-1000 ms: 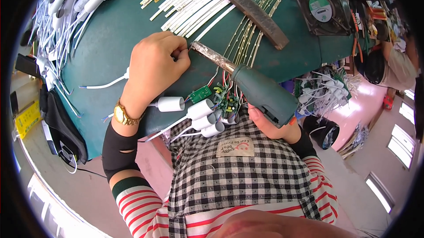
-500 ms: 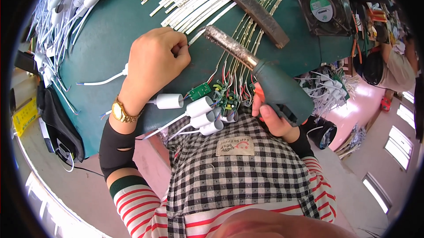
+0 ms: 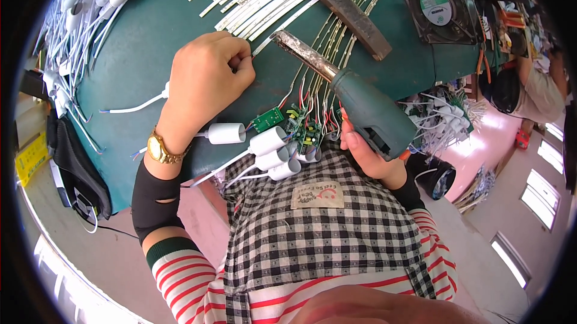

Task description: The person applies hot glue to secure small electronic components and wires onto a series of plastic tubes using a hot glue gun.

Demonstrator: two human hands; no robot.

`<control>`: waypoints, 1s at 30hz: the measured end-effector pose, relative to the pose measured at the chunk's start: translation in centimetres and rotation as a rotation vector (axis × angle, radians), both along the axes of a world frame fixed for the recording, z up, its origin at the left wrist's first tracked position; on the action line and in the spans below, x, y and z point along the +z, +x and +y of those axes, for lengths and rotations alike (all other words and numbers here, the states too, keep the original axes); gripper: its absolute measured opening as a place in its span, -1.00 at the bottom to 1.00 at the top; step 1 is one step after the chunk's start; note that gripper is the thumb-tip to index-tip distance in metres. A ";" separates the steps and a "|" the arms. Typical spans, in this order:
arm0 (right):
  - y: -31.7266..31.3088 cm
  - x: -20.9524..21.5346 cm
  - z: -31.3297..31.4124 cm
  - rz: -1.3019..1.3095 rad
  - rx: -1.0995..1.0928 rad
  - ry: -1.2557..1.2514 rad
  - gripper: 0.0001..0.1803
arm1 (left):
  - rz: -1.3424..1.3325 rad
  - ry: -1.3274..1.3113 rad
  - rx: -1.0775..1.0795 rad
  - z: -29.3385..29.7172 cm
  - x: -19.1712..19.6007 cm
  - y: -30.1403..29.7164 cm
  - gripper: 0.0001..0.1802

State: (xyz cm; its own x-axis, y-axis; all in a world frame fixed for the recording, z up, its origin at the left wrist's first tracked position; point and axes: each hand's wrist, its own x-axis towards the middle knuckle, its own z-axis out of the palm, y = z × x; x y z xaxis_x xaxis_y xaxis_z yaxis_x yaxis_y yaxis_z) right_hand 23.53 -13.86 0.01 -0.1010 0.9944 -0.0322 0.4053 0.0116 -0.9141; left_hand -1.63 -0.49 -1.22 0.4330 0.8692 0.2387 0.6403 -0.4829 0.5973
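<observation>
The green tool (image 3: 368,106) has apparently withdrawn from the left hand (image 3: 207,74).

Hidden and cropped parts, head view: left pinch unresolved, margins lost.
We cannot see inside the pinch of the left hand (image 3: 207,74): its curled fingers (image 3: 244,75) cover the spot, and contact with the nearby white strip (image 3: 273,35) is too small to confirm. We lose part of the right hand (image 3: 366,155) behind the green tool (image 3: 375,113). A white cable (image 3: 129,109) runs out of sight behind the left forearm side. We note the dark bar (image 3: 336,8) cut off by the upper edge, joints among the circuit boards (image 3: 303,128) too small to trace, and a co-worker (image 3: 544,92) blurred, cropped at the right rim.
</observation>
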 end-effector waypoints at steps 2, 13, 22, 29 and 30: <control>0.3 0.0 -0.2 0.034 0.063 -0.021 -0.73 | -0.003 0.007 0.001 0.0 0.1 -0.1 -0.96; -0.7 1.7 1.5 -0.038 0.060 0.066 -0.78 | 0.096 0.060 -0.338 0.2 2.3 -1.9 -0.71; -0.5 2.2 2.1 -0.141 0.173 0.157 -0.72 | 0.247 0.071 -0.357 -1.3 1.9 -3.0 -0.71; -0.4 2.1 2.1 -0.141 0.162 0.176 -0.72 | 0.410 0.189 -0.512 -0.2 2.2 -3.4 -0.72; -0.4 2.0 2.0 -0.120 0.140 0.157 -0.72 | 0.422 0.212 -0.507 -0.1 1.8 -3.3 -0.72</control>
State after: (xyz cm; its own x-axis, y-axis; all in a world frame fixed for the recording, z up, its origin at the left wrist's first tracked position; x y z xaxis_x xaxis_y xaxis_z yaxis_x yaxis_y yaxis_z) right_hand 23.13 -11.84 1.98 -0.2433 0.9646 0.1013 0.4952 0.2133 -0.8422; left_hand -4.97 -0.64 0.58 0.8664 0.4886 0.1031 0.4618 -0.8626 0.2066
